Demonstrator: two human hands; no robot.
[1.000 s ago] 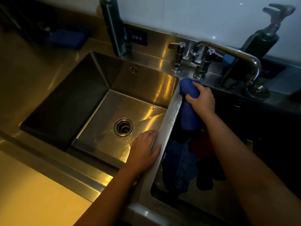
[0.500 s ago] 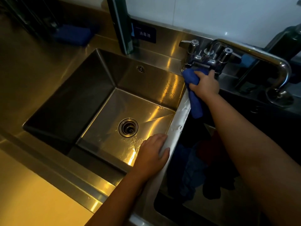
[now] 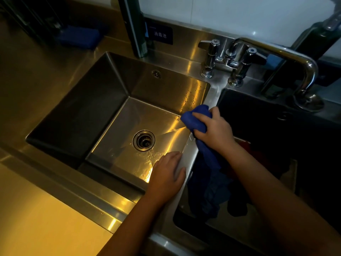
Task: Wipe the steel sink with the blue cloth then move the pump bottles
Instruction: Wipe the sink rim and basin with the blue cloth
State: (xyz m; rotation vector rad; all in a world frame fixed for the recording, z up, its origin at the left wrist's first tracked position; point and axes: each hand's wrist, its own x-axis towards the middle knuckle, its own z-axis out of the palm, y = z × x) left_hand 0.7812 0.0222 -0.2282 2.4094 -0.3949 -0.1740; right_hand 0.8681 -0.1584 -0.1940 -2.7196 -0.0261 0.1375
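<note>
The right hand (image 3: 215, 130) curls its fingers round the bunched blue cloth (image 3: 195, 119), pressing it onto the dividing ridge of the shiny steel sink (image 3: 83, 108). Just short of those fingers, the left hand (image 3: 166, 176) lies flat, fingers together. A dark green pump bottle (image 3: 135, 28) stands well beyond the fingertips.

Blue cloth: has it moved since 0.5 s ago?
Yes. The blue cloth, held by the right hand, came away from the faucet toward the person along the divider.
</note>
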